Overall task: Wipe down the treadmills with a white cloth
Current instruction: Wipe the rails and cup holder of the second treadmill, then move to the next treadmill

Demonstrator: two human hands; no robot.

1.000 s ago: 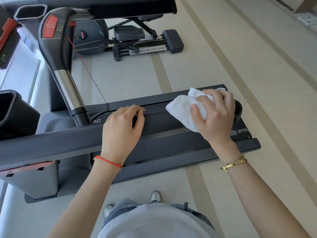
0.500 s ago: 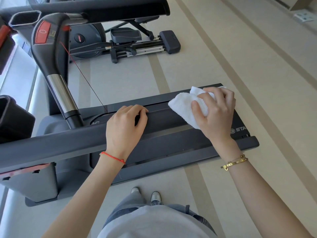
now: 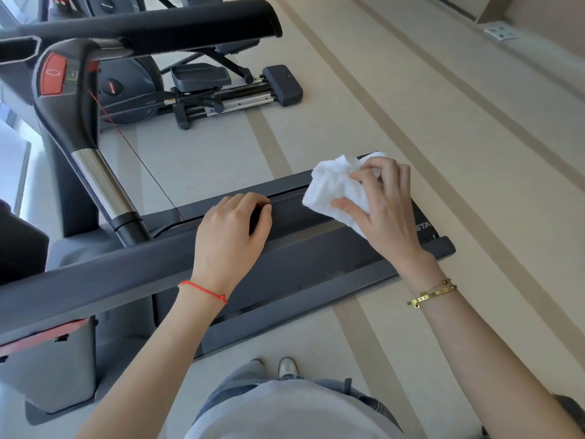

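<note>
A dark grey treadmill lies across the view, its deck running left to right below its near handrail. My right hand grips a bunched white cloth over the treadmill's right end, above the far side rail. My left hand rests on the near handrail with its fingers curled over the top. The thumb side of that hand is hidden.
A black and silver upright post with a red stop button rises at the left, a thin red cord hanging from it. An elliptical machine stands on the beige striped floor behind. My shoes show below.
My right hand has lifted the cloth slightly and bunched it more, fingers spreading over its top. The left hand stays on the handrail. The view shifted a little.
</note>
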